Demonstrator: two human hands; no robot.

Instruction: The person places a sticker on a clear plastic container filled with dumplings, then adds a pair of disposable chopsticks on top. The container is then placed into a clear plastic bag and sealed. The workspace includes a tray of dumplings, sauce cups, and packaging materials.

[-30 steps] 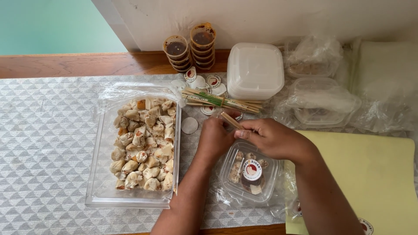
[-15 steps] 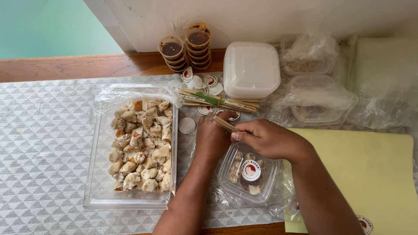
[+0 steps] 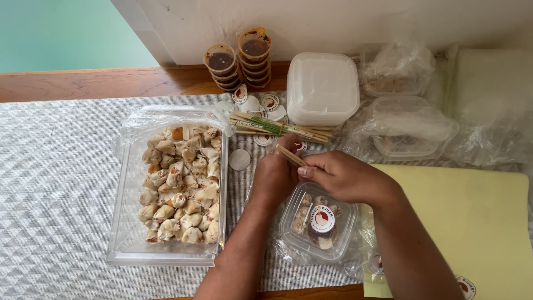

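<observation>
Bright, even daylight throughout, soft and apparently from above and behind the hands. Only faint shadows, falling under the left hand [image 3: 276,176] and right hand [image 3: 343,178]. Mild white glare on the clear tray [image 3: 123,222] left of them and on the crinkled plastic bags [image 3: 408,119] to the upper right. Sharp at centre; slightly soft toward the far corners.

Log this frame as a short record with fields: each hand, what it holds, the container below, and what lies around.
left hand: pinches the chopstick pair, grip closed
right hand: holds the same chopstick pair
below hands: small clear lidded box of dumplings, round sticker on lid
left of hands: clear tray of dumplings
behind: bundle of chopsticks, sauce cups, stacked white containers
surface: grey patterned cloth
</observation>
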